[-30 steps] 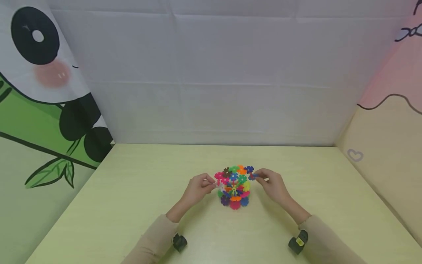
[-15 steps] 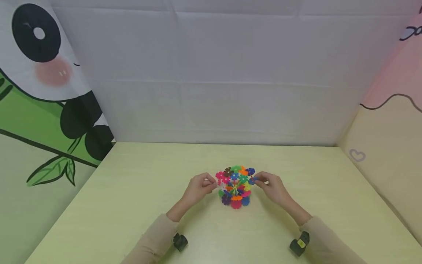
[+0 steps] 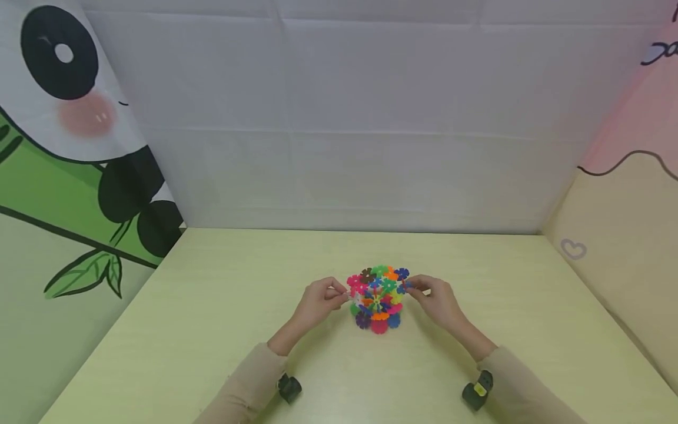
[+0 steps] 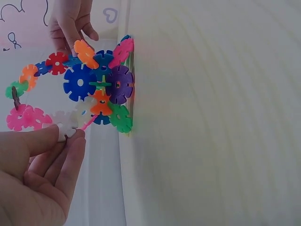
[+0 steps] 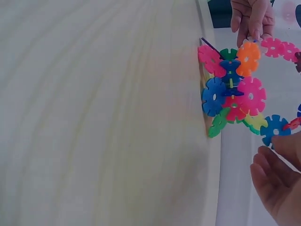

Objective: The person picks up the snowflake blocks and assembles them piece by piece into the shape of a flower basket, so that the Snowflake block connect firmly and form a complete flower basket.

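A colourful basket-like build of interlocking snowflake discs [image 3: 378, 316] stands on the table between both hands, with a loop of linked discs arching over its top like a handle. My left hand [image 3: 320, 300] pinches a white snowflake disc [image 4: 67, 122] at the build's left side between thumb and fingers. On the opposite side, my right hand [image 3: 438, 298] pinches a blue snowflake disc [image 5: 275, 128] at the loop's right end. In the right wrist view, this blue disc lies against a yellow disc [image 5: 256, 121]; whether their slots are joined I cannot tell.
The pale wooden table [image 3: 222, 282] reaches back to a white cloth wall [image 3: 339, 118]. Printed side panels stand left and right, with a cartoon panda [image 3: 85, 118] on the left one. Each wrist carries a black camera [image 3: 289, 388].
My right hand has shifted slightly left with the blue disc, and the right end of the loop has moved inward with it. The left hand keeps its pinch in nearly the same place.
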Available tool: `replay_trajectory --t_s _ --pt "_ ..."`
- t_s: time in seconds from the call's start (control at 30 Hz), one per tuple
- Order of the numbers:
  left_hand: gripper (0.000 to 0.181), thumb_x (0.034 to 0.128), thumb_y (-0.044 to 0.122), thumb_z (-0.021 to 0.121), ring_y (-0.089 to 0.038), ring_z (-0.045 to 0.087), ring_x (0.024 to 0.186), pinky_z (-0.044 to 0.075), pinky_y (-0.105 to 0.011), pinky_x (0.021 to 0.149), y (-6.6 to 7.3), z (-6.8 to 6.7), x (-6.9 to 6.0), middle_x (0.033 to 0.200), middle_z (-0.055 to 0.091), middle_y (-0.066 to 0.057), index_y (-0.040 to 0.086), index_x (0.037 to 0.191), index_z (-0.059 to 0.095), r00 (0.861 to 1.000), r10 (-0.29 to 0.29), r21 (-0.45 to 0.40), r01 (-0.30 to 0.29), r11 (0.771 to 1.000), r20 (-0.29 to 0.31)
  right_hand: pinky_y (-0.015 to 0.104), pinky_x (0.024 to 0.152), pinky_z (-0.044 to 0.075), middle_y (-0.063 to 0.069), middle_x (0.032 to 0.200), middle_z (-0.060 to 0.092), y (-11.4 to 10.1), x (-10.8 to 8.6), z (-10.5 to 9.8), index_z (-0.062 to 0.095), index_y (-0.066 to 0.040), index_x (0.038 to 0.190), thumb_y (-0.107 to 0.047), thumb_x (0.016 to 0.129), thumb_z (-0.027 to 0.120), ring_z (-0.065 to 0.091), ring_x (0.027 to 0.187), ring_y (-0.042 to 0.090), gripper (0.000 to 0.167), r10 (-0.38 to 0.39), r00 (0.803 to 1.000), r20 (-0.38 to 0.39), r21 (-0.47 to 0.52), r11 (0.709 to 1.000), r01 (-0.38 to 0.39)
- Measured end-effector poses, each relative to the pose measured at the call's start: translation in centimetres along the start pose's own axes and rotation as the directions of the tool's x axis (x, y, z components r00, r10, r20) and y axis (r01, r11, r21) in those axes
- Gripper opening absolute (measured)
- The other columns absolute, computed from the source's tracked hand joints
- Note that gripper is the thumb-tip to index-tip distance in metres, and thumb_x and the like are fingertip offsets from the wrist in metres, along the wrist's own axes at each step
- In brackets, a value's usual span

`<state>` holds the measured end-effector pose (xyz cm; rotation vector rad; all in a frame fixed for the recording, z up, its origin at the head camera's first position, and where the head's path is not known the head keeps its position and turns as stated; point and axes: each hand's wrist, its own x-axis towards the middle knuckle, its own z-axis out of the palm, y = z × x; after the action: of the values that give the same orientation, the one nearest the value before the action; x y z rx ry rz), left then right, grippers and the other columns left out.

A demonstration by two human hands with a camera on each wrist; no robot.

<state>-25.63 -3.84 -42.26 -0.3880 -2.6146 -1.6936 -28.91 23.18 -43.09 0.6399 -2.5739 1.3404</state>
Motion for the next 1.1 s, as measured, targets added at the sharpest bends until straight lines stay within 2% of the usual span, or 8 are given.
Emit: replay_trajectory --t_s 0.17,0.27,0.37,0.47,0.57,0.63,0.87,1.1 --pt "0.008 0.0892 0.003 0.065 -0.034 0.067 0.082 0.056 -0.033 0.068 0.1 -0.1 -0.1 0.089 0.070 -0.017 -0.004 0.090 0.062 1.000 0.012 -0.011 -0.012 1.000 -0.010 0.028 0.063 0.052 0.003 0.081 0.064 -0.8 -0.8 -0.5 0.066 0.001 0.095 0.002 0.083 0.070 0.060 0.075 0.020 0.013 0.015 0.995 -0.098 -0.001 1.000 -0.015" --pt "0.008 0.0884 0.002 0.066 -0.036 0.067 0.083 0.056 -0.034 0.068 0.2 -0.1 -0.2 0.090 0.069 -0.016 -0.005 0.090 0.063 1.000 0.012 -0.036 -0.012 0.999 -0.022 0.024 0.058 0.050 -0.003 0.076 0.062 -1.4 -1.5 -0.3 0.066 -0.003 0.088 0.001 0.081 0.072 0.058 0.071 0.015 0.010 -0.030 0.995 -0.099 0.014 0.999 0.032" --pt "0.008 0.0883 0.001 0.066 -0.039 0.067 0.085 0.056 -0.038 0.070 0.5 -0.1 -0.3 0.092 0.067 -0.018 -0.007 0.089 0.064 0.999 0.008 -0.067 -0.011 0.998 -0.036 0.024 0.057 0.050 -0.004 0.078 0.063 -2.0 -1.9 0.4 0.068 -0.005 0.087 0.000 0.079 0.074 0.058 0.072 0.015 0.011 -0.163 0.987 0.007 -0.035 0.986 0.164" --pt "0.009 0.0883 0.001 0.065 -0.040 0.066 0.085 0.056 -0.041 0.070 0.7 -0.1 -0.4 0.093 0.065 -0.019 -0.008 0.089 0.064 0.999 0.006 -0.070 -0.009 0.998 -0.049 0.025 0.061 0.051 -0.001 0.085 0.066 -2.4 -2.0 1.3 0.071 -0.005 0.090 -0.006 0.077 0.078 0.059 0.079 0.017 0.014 -0.294 0.945 0.144 -0.131 0.941 0.313" --pt "0.009 0.0881 0.001 0.066 -0.039 0.067 0.084 0.056 -0.039 0.069 0.7 0.0 -0.4 0.092 0.066 -0.017 -0.007 0.088 0.064 0.998 0.003 -0.067 -0.007 0.998 -0.057 0.026 0.067 0.051 -0.002 0.086 0.067 -2.7 -1.7 1.9 0.074 -0.008 0.088 -0.011 0.076 0.079 0.059 0.083 0.016 0.013 -0.350 0.911 0.217 -0.219 0.892 0.395" --pt "0.008 0.0876 0.002 0.067 -0.036 0.068 0.082 0.056 -0.037 0.068 0.7 0.1 -0.4 0.091 0.066 -0.014 -0.006 0.087 0.064 0.998 0.001 -0.068 -0.005 0.998 -0.059 0.028 0.069 0.051 -0.003 0.084 0.068 -2.7 -1.4 2.0 0.075 -0.009 0.085 -0.009 0.076 0.079 0.059 0.082 0.016 0.010 -0.358 0.907 0.220 -0.256 0.876 0.408" --pt "0.010 0.0853 0.005 0.070 -0.026 0.069 0.076 0.056 -0.031 0.067 0.8 1.0 0.0 0.084 0.068 -0.011 -0.004 0.084 0.066 0.996 0.049 0.008 -0.048 0.999 -0.081 0.031 0.066 0.052 0.000 0.082 0.069 -2.7 -0.2 1.9 0.073 -0.007 0.082 -0.003 0.073 0.076 0.060 0.077 0.018 0.010 -0.323 0.932 0.166 -0.363 0.858 0.362" --pt "0.011 0.0859 0.007 0.070 -0.026 0.069 0.072 0.055 -0.029 0.061 0.7 1.8 0.5 0.082 0.068 -0.012 -0.003 0.083 0.067 0.988 0.066 0.047 -0.060 0.997 -0.137 0.028 0.063 0.048 0.002 0.080 0.064 -2.9 0.8 4.3 0.070 -0.004 0.088 -0.016 0.073 0.083 0.057 0.070 0.016 0.023 -0.351 0.914 0.205 -0.335 0.852 0.402"
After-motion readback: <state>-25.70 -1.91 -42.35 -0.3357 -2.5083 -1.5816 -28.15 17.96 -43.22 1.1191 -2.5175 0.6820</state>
